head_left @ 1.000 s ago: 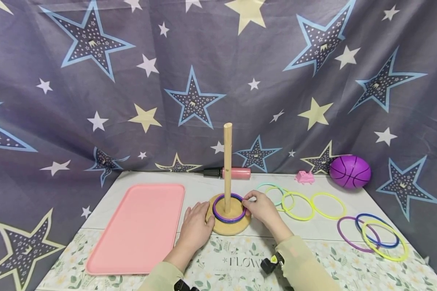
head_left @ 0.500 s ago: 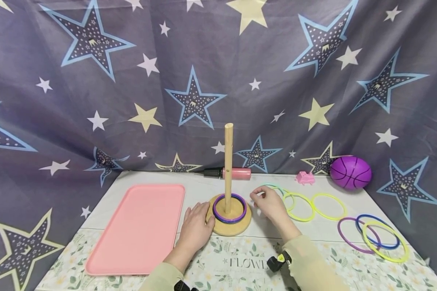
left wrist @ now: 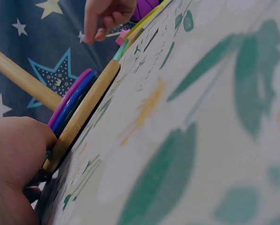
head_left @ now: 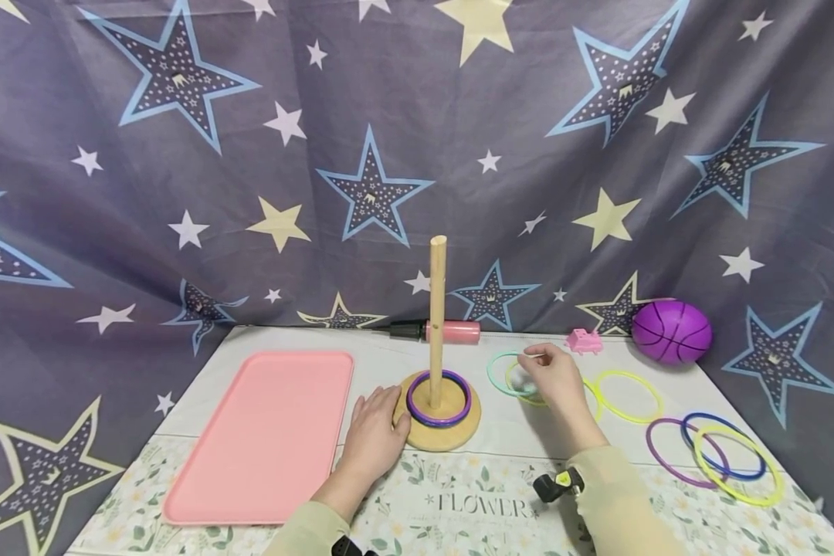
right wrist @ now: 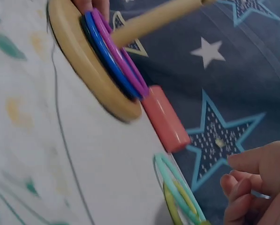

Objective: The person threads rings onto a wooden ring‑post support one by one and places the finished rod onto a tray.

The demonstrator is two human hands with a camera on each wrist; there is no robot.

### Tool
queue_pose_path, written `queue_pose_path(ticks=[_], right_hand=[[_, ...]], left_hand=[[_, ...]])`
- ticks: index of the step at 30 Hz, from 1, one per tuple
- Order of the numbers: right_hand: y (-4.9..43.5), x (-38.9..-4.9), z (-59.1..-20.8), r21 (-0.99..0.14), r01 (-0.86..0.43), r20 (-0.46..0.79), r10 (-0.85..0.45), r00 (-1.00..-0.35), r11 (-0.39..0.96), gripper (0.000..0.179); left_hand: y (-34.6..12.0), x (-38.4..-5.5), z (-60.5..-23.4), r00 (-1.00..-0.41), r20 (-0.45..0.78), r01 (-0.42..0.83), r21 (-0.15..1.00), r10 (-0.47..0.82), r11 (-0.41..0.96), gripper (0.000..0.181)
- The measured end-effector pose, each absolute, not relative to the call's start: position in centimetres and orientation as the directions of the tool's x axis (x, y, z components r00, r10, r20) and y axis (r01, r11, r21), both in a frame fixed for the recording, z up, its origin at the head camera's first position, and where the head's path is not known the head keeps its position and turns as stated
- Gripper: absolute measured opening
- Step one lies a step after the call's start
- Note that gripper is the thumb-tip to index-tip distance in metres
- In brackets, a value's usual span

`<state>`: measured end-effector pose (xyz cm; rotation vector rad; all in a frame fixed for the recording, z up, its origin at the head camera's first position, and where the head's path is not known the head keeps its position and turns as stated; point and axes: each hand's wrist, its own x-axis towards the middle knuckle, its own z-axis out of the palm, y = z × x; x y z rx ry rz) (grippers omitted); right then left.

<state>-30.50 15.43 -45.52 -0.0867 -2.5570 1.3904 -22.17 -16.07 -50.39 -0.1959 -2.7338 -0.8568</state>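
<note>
A wooden ring-toss stand stands upright on its round base. Around its peg lie a purple ring and a blue ring beneath it, with a darker edge below in the right wrist view. My left hand rests against the base's left side, fingers extended and thumb at its edge. To the right, my right hand hovers over loose rings with its fingers loosely bent and nothing between them, as the right wrist view shows. Nearest its fingertips are a turquoise ring and a yellow-green ring.
A pink tray lies at left. Behind the stand is a pink and black pump. Further right lie a yellow ring, overlapping purple, blue and yellow rings, a small pink toy and a purple ball. Star-patterned cloth hangs behind.
My right hand has left the purple ring on the stand and moved right and back, over the turquoise and yellow-green rings. My left hand has stayed at the base.
</note>
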Motion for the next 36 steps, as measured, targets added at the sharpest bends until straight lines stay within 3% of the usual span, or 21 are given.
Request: queue_pose_path(ticks=[9, 36], right_hand=[[18.1, -31.2, -46.3, -0.821, -0.006, 0.172, 0.237, -0.956, 0.572, 0.032], [18.8, -31.8, -48.5, -0.693, 0.084, 0.087, 0.199, -0.976, 0.716, 0.036]], left_hand=[[-16.1, -22.3, -50.4, -0.953, 0.297, 0.211, 0.536, 0.051, 0.817, 0.054], [-16.0, -22.3, -50.4, -0.955, 0.291, 0.205, 0.535, 0.049, 0.82, 0.054]])
